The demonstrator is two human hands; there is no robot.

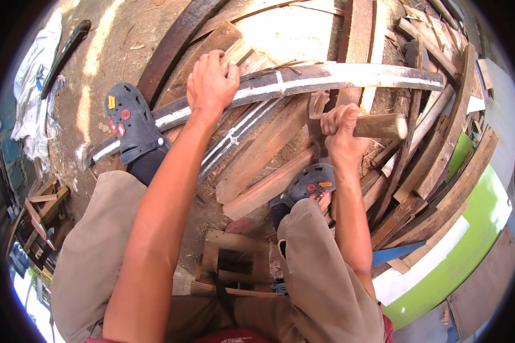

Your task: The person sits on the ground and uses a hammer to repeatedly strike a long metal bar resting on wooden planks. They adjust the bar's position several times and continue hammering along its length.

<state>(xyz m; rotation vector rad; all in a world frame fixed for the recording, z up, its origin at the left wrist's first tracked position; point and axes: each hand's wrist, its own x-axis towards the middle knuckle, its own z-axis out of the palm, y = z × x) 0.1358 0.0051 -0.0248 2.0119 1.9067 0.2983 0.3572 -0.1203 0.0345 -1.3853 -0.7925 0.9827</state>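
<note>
A long wooden beam [312,83], dark with a white painted stripe along it, slants across in front of me and looks curved in this view. My left hand [213,82] is closed over its upper edge, left of the middle. Wrapped in the fingers of my right hand [346,128] is a thick wooden handle [386,126], its blunt end pointing right. The tool's dark metal head [317,128] is just below the beam; whether it is a hammer or a hatchet, I cannot tell. A gap between head and beam cannot be made out.
Wooden offcuts [266,151] lie under the beam between my feet. My left clog [133,123] is against the beam; my right clog [310,186] is near the tool. Planks [440,154] are heaped at right beside a green and white panel [458,251]. A small wooden frame [234,235] stands between my legs.
</note>
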